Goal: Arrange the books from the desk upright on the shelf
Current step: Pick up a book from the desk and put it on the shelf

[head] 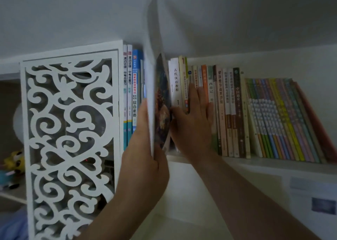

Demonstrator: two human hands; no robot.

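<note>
Your left hand (145,159) grips the lower edge of a tall, thin book (155,72), fingers curled round its near edge and the thumb side lying along its white cover. The book stands nearly upright, its foot at the shelf's (237,162) front lip, its top rising well above the row and blurred. It sits in the gap between the blue-spined books (134,88) at the left and the white-spined book (176,94) on the right. Its colourful inner face shows on the side toward your right hand.

Your right hand (193,125) lies flat and spread against the spines of the standing books just right of that gap, fingers straight and pointing up, touching the orange spine (204,79) and its neighbours. Its thumb reaches toward the thin book; whether it touches it you cannot tell.

Further right, a set of slim multicoloured books (280,119) leans left against the upright row. A white carved fretwork panel (71,130) closes the shelf's left end.
</note>
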